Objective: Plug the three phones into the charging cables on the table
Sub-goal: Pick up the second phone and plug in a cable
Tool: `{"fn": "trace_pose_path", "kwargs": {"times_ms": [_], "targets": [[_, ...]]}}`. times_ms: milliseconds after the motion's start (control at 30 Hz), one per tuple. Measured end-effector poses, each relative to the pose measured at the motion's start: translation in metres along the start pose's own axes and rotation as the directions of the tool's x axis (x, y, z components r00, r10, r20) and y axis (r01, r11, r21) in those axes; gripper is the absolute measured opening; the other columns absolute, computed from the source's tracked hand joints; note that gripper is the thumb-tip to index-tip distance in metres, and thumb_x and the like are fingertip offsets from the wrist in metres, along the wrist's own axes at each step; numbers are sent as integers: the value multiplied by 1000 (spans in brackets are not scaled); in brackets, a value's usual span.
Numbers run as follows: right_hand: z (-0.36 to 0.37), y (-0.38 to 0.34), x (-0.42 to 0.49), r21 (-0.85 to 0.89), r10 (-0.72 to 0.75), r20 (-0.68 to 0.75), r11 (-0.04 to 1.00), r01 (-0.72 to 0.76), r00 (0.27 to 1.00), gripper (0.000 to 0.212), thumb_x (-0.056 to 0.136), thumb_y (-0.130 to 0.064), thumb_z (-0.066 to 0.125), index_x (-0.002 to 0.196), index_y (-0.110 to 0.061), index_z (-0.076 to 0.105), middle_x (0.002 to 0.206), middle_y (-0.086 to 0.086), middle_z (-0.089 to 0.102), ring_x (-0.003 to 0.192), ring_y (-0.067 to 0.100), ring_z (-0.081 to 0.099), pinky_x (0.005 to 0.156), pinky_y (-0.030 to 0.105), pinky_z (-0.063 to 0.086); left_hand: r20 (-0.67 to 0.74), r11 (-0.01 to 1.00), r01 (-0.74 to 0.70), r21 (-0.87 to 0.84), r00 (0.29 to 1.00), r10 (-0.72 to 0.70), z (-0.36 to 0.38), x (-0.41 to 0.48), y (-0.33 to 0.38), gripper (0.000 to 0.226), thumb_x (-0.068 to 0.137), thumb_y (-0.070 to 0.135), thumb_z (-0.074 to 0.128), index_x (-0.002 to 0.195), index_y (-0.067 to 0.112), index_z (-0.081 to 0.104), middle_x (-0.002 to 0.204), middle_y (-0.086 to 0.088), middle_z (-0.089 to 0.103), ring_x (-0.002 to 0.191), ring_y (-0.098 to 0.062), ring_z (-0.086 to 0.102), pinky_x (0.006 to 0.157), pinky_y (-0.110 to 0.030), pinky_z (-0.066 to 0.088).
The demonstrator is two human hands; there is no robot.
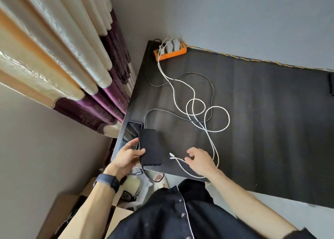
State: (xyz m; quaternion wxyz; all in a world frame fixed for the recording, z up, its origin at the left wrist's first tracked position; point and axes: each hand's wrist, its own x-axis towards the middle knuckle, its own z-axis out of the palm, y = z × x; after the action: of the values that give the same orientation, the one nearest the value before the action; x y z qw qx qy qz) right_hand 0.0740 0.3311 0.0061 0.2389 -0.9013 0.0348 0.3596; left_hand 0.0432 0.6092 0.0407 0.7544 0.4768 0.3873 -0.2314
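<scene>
At the counter's (pixel 253 112) near-left corner, left grip (pixel 126 157) clasps the black phone (pixel 151 146) by its edge, right grip (pixel 198 160) pinches the white cable (pixel 178 159) behind its plug; best shift fingers nearer the tip, face the port to it, push straight.

Standing by, I see the right half of the dark table mat (pixel 271 121) lying open to a reach from the near edge, with only a small dark object (pixel 331 83) at its far right end. Looping white cables (pixel 229 119) and a dark cable (pixel 213 92) cross the middle, running back to the orange power strip (pixel 169 52) against the wall. The near left corner is crowded. There the left hand (pixel 128 157) grips a black phone (pixel 151 147) overlapping a second phone (pixel 131 132), and the right hand (pixel 199 159) pinches the white cables just beside. The curtain (pixel 72 66) hems in the table's left edge.
</scene>
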Motion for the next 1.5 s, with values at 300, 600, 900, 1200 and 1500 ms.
{"fn": "trace_pose_path", "kwargs": {"times_ms": [300,600,900,1200,1500], "targets": [[46,-1,0,-506,-135,-41,857,96,990,19,99,-14,48,118,-14,45,117,7,51,99,37,67,66,40,39,-66,991,56,-120,996,-64,-41,-13,-37,49,89,-13,56,123,22,61,109,-19,71,94,-36,68,93,-46,54],[-28,76,-25,-474,-286,-528,881,2,799,12,94,-11,60,106,-14,58,91,8,56,77,33,54,54,44,52,-16,989,82,-120,996,-84,-24,2,-44,58,86,-12,60,134,21,56,114,-18,72,98,-36,71,87,-43,58],[-107,89,-58,313,244,-875,944,104,418,16,103,-19,43,104,-7,54,99,8,60,90,32,56,80,42,46,113,998,65,0,992,-64,35,19,-24,57,87,-9,60,135,22,55,111,-15,73,88,-28,74,71,-32,60],[-64,-20,-93,369,-135,-446,873,320,885,17,99,-37,52,91,-30,65,56,-7,51,54,10,44,63,29,43,82,996,41,-73,996,-35,54,23,-6,54,89,-5,60,135,22,53,113,-10,73,91,-23,71,70,-29,58],[3,-33,-90,460,-77,-114,880,121,991,23,102,-31,44,95,-23,65,78,-13,77,60,6,59,71,22,45,83,967,13,-256,997,8,35,18,6,38,94,0,53,132,7,57,119,-10,70,93,-15,72,68,-19,58]]}}
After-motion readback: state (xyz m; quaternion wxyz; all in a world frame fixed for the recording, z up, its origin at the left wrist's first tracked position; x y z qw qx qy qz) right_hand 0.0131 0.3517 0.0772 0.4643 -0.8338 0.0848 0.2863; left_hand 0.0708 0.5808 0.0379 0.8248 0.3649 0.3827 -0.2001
